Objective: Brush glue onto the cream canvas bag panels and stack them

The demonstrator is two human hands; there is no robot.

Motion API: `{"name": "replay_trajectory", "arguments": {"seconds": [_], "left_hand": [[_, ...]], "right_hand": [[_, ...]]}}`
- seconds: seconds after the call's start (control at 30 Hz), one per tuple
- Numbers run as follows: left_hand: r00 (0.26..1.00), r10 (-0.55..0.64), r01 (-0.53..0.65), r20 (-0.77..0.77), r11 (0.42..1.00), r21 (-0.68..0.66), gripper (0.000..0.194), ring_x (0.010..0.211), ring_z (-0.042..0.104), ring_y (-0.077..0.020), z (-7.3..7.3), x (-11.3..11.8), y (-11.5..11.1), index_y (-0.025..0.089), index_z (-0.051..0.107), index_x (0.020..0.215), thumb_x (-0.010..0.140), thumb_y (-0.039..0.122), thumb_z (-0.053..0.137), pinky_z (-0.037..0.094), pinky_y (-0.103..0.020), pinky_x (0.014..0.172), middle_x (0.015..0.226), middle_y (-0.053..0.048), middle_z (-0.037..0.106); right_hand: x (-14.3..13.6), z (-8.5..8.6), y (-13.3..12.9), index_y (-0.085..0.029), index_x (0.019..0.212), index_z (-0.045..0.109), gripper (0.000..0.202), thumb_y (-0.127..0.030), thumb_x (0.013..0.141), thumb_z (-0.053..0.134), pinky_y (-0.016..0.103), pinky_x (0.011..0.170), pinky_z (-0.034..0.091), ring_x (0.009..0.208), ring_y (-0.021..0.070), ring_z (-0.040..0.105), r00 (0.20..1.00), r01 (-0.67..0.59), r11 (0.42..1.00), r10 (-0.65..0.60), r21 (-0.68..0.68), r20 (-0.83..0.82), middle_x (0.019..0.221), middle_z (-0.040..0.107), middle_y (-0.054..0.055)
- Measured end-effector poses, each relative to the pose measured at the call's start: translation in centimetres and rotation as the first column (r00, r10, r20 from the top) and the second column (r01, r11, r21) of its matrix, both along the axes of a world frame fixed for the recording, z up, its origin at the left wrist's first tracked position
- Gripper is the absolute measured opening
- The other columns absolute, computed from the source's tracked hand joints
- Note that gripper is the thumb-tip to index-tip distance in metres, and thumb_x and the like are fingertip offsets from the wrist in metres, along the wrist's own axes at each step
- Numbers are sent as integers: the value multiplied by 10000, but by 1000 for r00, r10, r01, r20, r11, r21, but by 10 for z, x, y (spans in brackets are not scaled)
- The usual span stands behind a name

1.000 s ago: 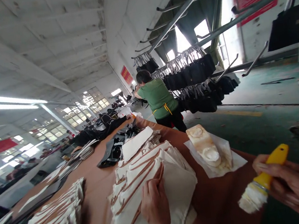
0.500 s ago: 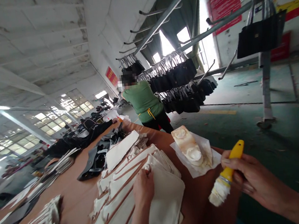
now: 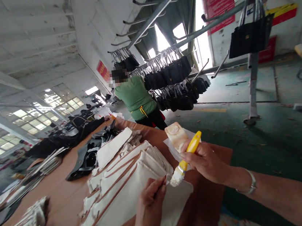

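- Over pale fabric pieces (image 3: 123,200) on the desk (image 3: 59,184), a thin brown edge (image 3: 163,180) is pinched by the left hand (image 3: 150,203).
- Just beside, a paste-coated yellow brush (image 3: 192,146) is gripped by the right hand (image 3: 208,161).
- Beyond, a stained container (image 3: 175,133) is partly hidden, its contents unclear.

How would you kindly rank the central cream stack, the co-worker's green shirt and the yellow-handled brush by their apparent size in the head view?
1. Central cream stack, by far the largest.
2. Green shirt, though farther away.
3. Yellow-handled brush, slender and partly covered.
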State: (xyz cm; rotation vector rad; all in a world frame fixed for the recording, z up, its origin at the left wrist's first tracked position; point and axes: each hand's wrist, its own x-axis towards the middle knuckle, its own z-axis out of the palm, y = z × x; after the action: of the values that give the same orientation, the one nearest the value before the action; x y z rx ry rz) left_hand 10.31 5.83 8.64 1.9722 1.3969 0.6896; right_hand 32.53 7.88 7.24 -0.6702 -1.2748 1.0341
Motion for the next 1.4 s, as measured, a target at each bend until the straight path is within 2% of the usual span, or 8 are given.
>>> {"name": "replay_trajectory", "arguments": {"seconds": [0.23, 0.5, 0.63, 0.73, 0.83, 1.07, 1.27, 1.4], "left_hand": [[1000, -16, 16, 4, 1000, -5, 307, 769, 557, -152, -10, 6, -10, 192, 724, 938, 910, 425, 525, 432, -219, 704, 801, -10, 544], [998, -59, 57, 14, 994, 97, 227, 793, 639, -145, -28, 7, -22, 222, 706, 973, 913, 376, 550, 474, -218, 717, 849, -20, 651], [988, -56, 110, -141, 903, 416, 141, 794, 642, -148, -38, 9, -40, 289, 704, 961, 906, 338, 584, 428, -262, 731, 853, 2, 707], [975, -24, 149, -223, 812, 565, 95, 737, 637, -139, -43, 12, -53, 283, 688, 908, 904, 305, 596, 384, -291, 741, 794, 23, 715], [968, -1, 159, -252, 778, 608, 77, 738, 642, -129, -45, 14, -60, 271, 670, 902, 905, 259, 594, 362, -298, 757, 802, 32, 720], [965, -12, 162, -261, 811, 563, 91, 739, 626, -130, -47, 19, -66, 277, 652, 883, 920, 265, 570, 332, -308, 739, 806, 46, 706], [939, 29, 143, -344, 874, 464, 188, 763, 660, -166, -46, 21, -65, 296, 686, 874, 914, 421, 551, 385, -320, 721, 818, -1, 737], [930, 30, 123, -367, 914, 387, 238, 767, 660, -179, -50, 17, -66, 299, 675, 861, 928, 441, 495, 447, -301, 712, 825, -21, 726]], "right_hand": [[5, 4, -2, -172, 801, 566, 157, -269, 924, 555, 242, 566, 391, 603, 129, 471, 978, 172, 975, -185, 141, 92, 687, 515, -17], [11, -4, -13, -174, 779, 554, 156, -245, 917, 554, 238, 567, 390, 589, 126, 471, 974, 160, 978, -179, 132, 142, 660, 506, -25], [29, -13, -7, -173, 817, 560, 149, -276, 925, 555, 227, 484, 337, 493, 107, 400, 964, 250, 968, -248, -19, 93, 570, 451, -54], [36, -13, -12, -170, 791, 556, 165, -272, 921, 551, 222, 463, 312, 461, 97, 362, 982, 163, 985, -156, -57, 109, 525, 410, -67], [31, -10, -26, -162, 760, 551, 175, -258, 906, 559, 217, 480, 324, 490, 95, 390, 986, 46, 997, -36, -56, 161, 558, 443, -54], [28, -6, -56, -162, 758, 524, 204, -296, 906, 568, 209, 460, 306, 488, 97, 388, 967, -216, 958, 237, -190, 95, 548, 438, -51], [38, -6, -49, -168, 754, 538, 176, -261, 901, 562, 222, 487, 315, 504, 99, 378, 991, -32, 996, 42, -87, 126, 592, 448, -42], [28, -11, -59, -169, 735, 521, 199, -270, 903, 557, 232, 526, 343, 553, 115, 415, 975, -152, 984, 164, -88, 151, 618, 472, -26]]}}
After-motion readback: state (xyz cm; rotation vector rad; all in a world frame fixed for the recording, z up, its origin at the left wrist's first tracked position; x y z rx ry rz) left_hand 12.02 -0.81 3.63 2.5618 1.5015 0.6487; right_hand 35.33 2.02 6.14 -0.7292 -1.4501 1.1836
